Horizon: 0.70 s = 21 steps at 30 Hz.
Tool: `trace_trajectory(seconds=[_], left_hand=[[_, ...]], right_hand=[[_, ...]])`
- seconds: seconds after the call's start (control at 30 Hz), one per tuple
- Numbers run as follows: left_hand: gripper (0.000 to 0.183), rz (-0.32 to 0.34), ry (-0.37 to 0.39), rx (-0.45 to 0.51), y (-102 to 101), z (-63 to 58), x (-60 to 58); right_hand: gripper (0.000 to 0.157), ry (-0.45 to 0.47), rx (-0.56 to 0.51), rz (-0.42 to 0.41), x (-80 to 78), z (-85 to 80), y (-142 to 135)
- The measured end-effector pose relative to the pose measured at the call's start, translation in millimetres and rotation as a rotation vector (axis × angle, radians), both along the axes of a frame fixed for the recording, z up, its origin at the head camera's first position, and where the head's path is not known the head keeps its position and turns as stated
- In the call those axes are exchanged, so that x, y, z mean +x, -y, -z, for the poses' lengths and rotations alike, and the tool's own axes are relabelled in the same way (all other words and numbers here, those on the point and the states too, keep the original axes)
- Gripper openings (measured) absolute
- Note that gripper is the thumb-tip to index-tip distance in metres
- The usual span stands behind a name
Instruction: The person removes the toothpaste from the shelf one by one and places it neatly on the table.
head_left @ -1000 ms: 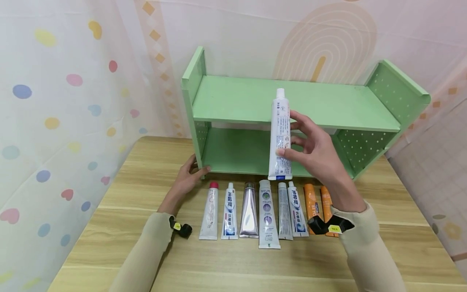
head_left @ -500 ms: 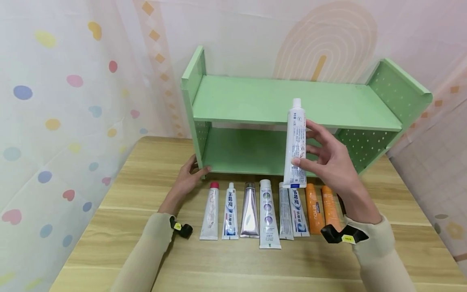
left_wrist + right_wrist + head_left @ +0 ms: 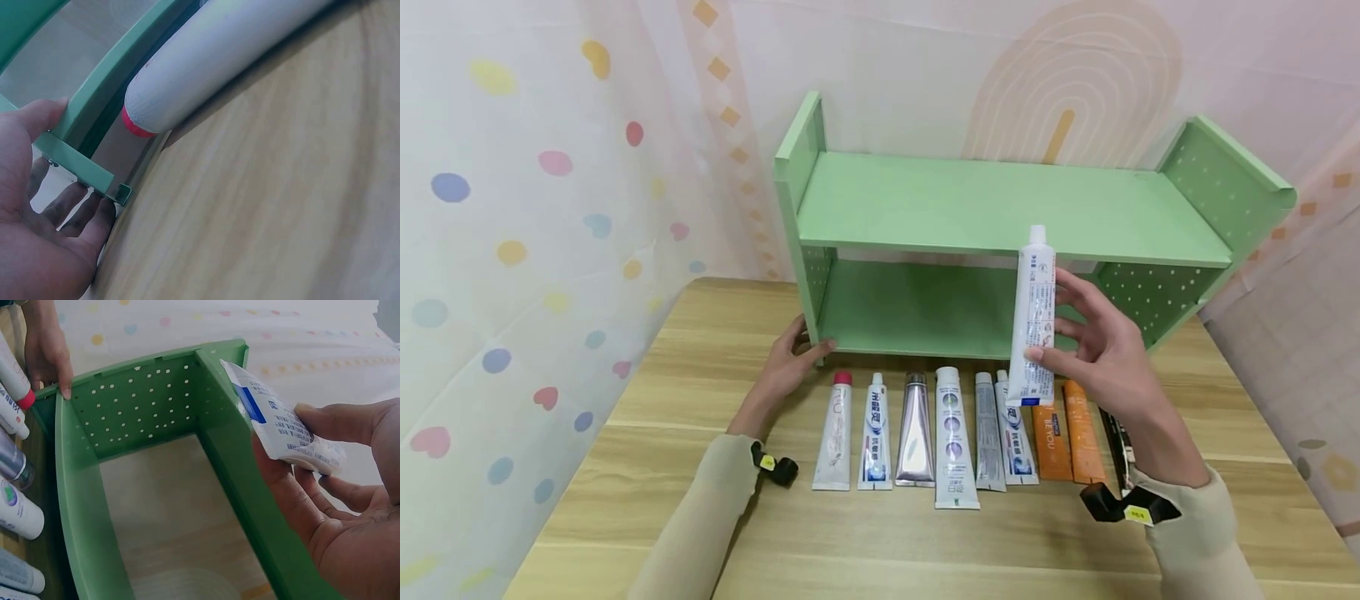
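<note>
My right hand (image 3: pixel 1108 354) pinches a white toothpaste tube (image 3: pixel 1032 325) between thumb and fingers. The tube is held upright, cap up, in front of the green shelf (image 3: pixel 917 196), and overlaps its upper board in the head view. In the right wrist view the tube's flat blue-marked end (image 3: pixel 253 406) faces the camera. My left hand (image 3: pixel 784 367) grips the lower left front corner of the shelf. The left wrist view shows the thumb (image 3: pixel 47 115) on the front side and fingers (image 3: pixel 94 222) behind the green upright.
Several tubes lie in a row before the shelf: a red-capped one (image 3: pixel 832 437), a silver one (image 3: pixel 915 437), a large white one (image 3: pixel 955 442), two orange ones (image 3: pixel 1084 437). A dark item (image 3: pixel 1118 446) lies partly under my right wrist. A patterned curtain (image 3: pixel 887 67) hangs behind.
My right hand has carried the toothpaste tube rightward and down toward the table's front, uncovering the orange tubes and the dark item. My left hand stays on the shelf corner.
</note>
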<state>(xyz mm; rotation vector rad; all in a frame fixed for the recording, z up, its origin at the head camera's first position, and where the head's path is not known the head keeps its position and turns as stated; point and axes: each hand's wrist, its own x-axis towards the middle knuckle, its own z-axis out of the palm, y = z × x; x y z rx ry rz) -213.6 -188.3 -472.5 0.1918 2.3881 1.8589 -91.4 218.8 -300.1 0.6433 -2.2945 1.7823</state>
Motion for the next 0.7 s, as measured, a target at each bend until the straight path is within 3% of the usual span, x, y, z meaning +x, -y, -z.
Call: trace_trajectory(seconds=[0.27, 0.7], left_hand=[[0.081, 0.000, -0.020, -0.024, -1, -0.4, -2.7], [0.086, -0.003, 0.008, -0.023, 0, 0.0, 0.6]], right_hand=[[0.089, -0.006, -0.022, -0.013, 9.0, 9.8, -13], [0.087, 0.025, -0.048, -0.004, 24.5, 29.8, -30]])
